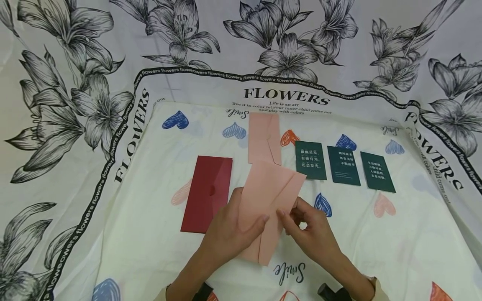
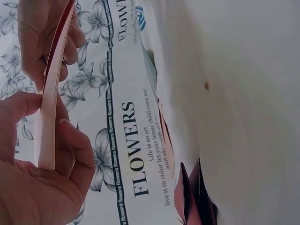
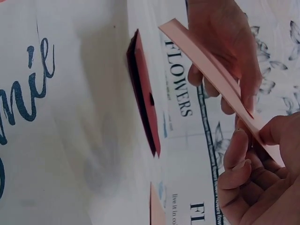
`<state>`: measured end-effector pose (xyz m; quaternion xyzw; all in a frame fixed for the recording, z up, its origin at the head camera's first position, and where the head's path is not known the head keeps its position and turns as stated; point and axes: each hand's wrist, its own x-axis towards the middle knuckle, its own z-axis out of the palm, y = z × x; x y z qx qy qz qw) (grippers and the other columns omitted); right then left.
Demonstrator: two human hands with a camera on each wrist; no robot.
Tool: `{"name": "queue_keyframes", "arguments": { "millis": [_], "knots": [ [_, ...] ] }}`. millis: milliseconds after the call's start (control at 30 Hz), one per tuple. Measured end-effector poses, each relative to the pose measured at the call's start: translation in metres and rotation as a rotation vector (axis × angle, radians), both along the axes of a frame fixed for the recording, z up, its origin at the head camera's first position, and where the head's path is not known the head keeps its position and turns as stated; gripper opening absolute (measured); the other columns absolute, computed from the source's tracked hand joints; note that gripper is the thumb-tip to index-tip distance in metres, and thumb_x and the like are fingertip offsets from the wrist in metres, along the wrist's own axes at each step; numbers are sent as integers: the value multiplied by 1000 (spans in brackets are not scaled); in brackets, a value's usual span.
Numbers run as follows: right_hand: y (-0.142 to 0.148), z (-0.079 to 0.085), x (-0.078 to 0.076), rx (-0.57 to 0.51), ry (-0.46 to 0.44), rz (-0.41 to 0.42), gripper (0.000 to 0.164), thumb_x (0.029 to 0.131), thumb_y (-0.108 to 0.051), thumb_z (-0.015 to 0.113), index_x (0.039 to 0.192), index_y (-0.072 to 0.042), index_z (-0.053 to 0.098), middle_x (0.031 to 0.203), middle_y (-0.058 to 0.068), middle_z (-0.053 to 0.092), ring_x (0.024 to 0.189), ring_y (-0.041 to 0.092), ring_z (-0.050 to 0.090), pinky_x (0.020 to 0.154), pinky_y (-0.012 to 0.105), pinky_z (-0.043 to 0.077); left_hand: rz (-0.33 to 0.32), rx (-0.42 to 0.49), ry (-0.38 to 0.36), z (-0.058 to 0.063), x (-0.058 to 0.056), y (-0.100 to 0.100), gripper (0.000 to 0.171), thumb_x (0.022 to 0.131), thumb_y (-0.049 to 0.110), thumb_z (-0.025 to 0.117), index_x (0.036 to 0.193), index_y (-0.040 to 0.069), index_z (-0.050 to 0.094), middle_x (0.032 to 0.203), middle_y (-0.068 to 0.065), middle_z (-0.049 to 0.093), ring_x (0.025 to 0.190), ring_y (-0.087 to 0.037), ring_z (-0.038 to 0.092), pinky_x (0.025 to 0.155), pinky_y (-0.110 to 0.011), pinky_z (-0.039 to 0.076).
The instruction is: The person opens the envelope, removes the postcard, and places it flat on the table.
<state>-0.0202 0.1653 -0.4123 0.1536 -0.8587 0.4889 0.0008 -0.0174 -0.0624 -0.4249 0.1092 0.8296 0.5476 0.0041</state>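
My left hand (image 1: 231, 230) holds a pink envelope (image 1: 269, 184) above the cloth, thumb across its front and the other fingers behind. On the envelope's right edge, my right hand (image 1: 314, 228) pinches with thumb and fingertips. Seen edge-on in the left wrist view, the envelope (image 2: 48, 136) lies between the left thumb and fingers. The right wrist view has the same envelope (image 3: 206, 65) slanting from one hand to the other. Just left of my left hand, a dark red envelope (image 1: 207, 192) lies on the cloth, its lower right part hidden.
Another pink envelope (image 1: 263, 136) lies flat beyond the held one. To its right, a row of green cards with white print, a left card (image 1: 310, 161), a middle card (image 1: 344, 166) and a right card (image 1: 378, 172), lies on the white patterned tablecloth (image 1: 143, 234).
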Motion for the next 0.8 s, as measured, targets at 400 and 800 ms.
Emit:
{"name": "queue_keyframes", "arguments": {
  "millis": [400,800],
  "knots": [
    [6,-7,-3,73,-106,67,18,107,-25,66,125,-26,66,88,-7,75,67,19,66,59,28,56,123,-49,-97,-7,-20,-35,67,91,45,82,142,23,46,105,6,68,90,-13,68,77,-38,59],
    [19,-10,-6,72,-111,69,16,108,-24,64,124,-26,66,88,-3,74,68,20,66,58,27,55,197,-224,-187,-23,-39,-90,77,102,43,69,158,9,29,111,-18,71,91,-27,70,79,-46,56]
  ]
}}
